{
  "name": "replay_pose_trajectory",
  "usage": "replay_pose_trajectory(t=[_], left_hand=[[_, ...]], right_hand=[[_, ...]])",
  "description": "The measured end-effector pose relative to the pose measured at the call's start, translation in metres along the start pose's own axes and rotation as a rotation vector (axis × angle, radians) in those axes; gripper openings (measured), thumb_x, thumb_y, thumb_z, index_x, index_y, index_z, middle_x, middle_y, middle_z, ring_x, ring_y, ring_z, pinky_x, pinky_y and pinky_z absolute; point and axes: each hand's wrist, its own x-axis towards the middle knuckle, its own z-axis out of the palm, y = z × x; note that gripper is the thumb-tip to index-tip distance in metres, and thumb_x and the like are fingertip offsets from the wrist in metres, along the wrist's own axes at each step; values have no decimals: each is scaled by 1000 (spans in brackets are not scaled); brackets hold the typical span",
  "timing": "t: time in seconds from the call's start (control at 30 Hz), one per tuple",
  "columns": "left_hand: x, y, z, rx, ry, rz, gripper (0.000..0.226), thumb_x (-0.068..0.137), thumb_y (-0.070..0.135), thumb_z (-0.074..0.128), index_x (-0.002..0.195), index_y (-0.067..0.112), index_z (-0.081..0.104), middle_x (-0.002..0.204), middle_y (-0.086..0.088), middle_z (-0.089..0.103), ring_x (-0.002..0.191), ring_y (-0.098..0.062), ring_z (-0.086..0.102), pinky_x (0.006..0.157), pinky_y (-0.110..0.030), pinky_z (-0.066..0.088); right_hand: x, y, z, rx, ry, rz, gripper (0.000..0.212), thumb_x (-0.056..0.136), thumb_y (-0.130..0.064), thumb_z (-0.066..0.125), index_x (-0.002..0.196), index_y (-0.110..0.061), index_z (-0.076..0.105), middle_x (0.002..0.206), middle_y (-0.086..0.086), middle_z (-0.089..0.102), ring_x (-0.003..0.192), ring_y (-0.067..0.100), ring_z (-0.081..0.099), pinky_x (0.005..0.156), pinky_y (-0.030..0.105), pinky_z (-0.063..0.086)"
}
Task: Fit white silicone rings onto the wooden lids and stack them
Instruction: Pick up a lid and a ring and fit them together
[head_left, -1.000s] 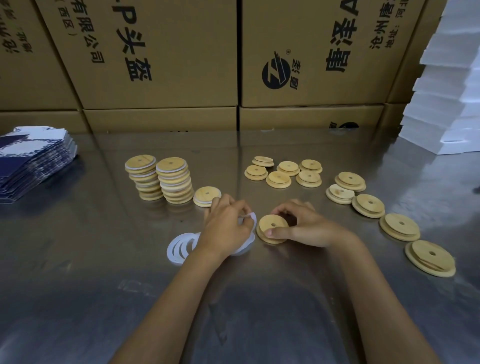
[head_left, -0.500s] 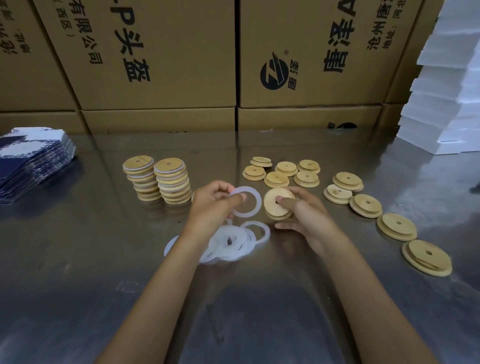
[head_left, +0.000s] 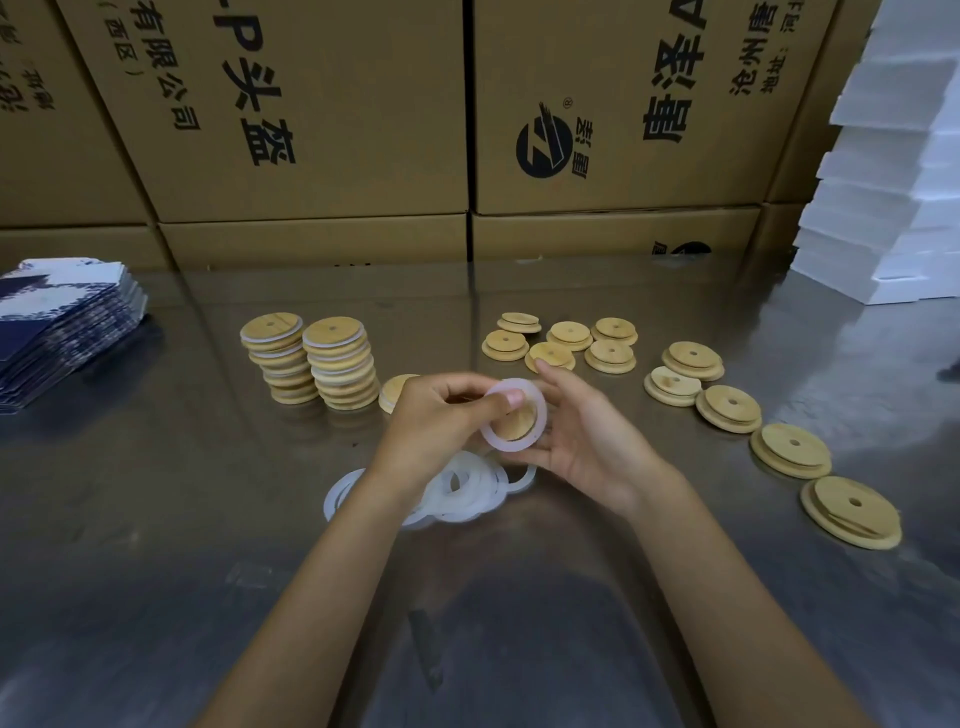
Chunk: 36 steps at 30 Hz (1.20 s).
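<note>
Center frame, my left hand (head_left: 441, 421) pinches the ring (head_left: 514, 415) flat against the lid (head_left: 519, 422) that my right hand (head_left: 587, 441) cradles with loosely curled fingers just right of it, above the spare rings (head_left: 467, 491), finished stacks (head_left: 311, 364) waiting upper left.

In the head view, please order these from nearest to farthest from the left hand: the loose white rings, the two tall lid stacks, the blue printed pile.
From the left hand:
1. Loose white rings, on the table just below it.
2. Two tall lid stacks, behind it, to the left.
3. Blue printed pile, at the far left edge.
</note>
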Motion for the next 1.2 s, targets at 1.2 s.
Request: replay_pose_trajectory(t=[1.2], left_hand=[[12, -10, -14, 167, 179, 39, 11, 83, 13, 75, 82, 23, 77, 79, 3, 75, 71, -7, 68, 61, -24, 56]], right_hand=[[-2, 1, -1, -190, 21, -54, 28, 95, -6, 61, 121, -9, 70, 108, 14, 72, 97, 24, 70, 88, 41, 58]])
